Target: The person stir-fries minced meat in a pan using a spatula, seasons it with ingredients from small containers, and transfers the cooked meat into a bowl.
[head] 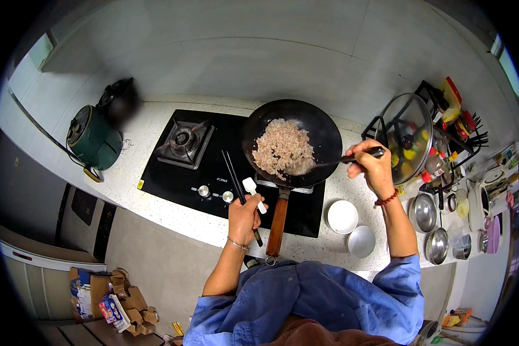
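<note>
A black wok [328,134] with a wooden handle [278,225] sits over the right burner, and a heap of cooked rice [283,142] lies in it. My right hand [372,166] grips the dark handle of a spatula [328,164]; its blade is blurred among the rice at the near right. My left hand [245,216] is left of the wok handle, holding a pair of black chopsticks [232,173] and a small white measuring spoon [249,185] together. Neither the chopsticks nor the spoon touches the rice.
The black gas hob [216,142] has a bare left burner [184,138]. Two bowls, one white [342,217] and one grey [361,241], stand right of the wok. A glass lid [406,138] leans by the bottles. A green cooker [97,138] stands left; steel bowls [424,212] sit at far right.
</note>
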Demonstrator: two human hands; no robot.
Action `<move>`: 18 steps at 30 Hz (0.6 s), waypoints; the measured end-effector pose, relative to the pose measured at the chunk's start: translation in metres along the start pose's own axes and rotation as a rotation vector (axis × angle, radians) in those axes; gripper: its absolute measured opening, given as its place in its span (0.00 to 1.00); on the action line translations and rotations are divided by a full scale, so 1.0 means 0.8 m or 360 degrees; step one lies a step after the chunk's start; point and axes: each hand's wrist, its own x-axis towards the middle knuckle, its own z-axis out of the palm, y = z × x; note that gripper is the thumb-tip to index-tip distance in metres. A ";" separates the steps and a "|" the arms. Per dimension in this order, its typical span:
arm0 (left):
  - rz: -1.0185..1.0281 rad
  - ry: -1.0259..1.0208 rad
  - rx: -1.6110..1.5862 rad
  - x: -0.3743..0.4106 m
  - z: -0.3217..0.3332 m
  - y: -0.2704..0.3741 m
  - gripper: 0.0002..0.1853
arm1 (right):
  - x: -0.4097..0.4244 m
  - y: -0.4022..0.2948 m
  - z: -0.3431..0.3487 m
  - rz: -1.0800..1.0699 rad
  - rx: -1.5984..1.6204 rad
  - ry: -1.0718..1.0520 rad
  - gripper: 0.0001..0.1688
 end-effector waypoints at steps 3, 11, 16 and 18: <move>-0.0001 0.0014 0.0015 -0.001 0.001 0.002 0.09 | -0.015 -0.002 0.001 0.0056 -0.0002 -0.0062 0.04; -0.0038 -0.0047 0.0029 0.006 0.009 -0.003 0.08 | -0.015 0.109 0.073 -0.0297 0.0377 0.0005 0.05; -0.0015 -0.0031 0.0049 0.002 0.004 -0.004 0.08 | 0.025 0.107 0.066 -0.0288 0.0495 0.0067 0.04; -0.0012 -0.0015 0.0042 0.001 0.004 0.000 0.09 | 0.034 0.091 0.058 -0.0377 0.0400 -0.0001 0.05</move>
